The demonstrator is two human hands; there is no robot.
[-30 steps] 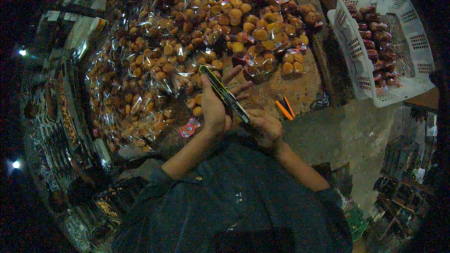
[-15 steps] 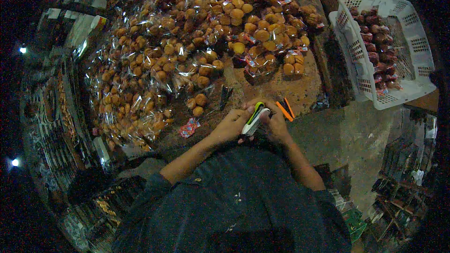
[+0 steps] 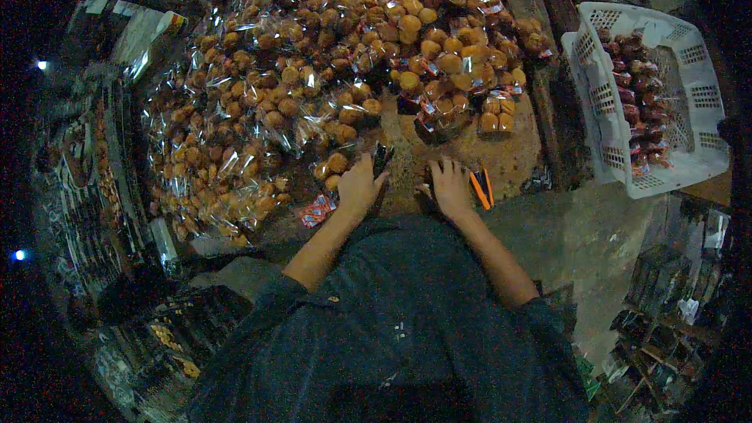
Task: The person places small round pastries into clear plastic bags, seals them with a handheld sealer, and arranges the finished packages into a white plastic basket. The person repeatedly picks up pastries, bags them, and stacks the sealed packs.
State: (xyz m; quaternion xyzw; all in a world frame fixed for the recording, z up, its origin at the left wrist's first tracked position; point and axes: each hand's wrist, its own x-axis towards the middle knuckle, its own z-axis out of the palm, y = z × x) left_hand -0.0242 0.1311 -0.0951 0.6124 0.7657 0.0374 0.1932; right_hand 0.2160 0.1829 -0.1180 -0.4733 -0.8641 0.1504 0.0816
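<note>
On the wooden table, my left hand (image 3: 358, 190) lies with its thumb held apart from its fingers, beside a slim black object (image 3: 381, 160) whose kind I cannot make out. My right hand (image 3: 451, 189) rests palm down with its fingers spread, and part of it covers something dark. Just right of it lies an orange and black tool (image 3: 482, 189) with two long arms. A small red and white printed wrapper or label bundle (image 3: 318, 210) sits left of my left wrist. Nearby are a few round brown buns (image 3: 337, 163) in clear film.
A large heap of clear bags with round brown buns (image 3: 266, 94) covers the table's left and far side. One bag of buns (image 3: 497, 113) lies apart at the right. A white plastic crate (image 3: 693, 176) with dark red packs (image 3: 638, 102) stands to the right.
The white and lime-green handheld tool that both hands held is out of sight. My hands have parted and opened, the left one moving toward the black object.
</note>
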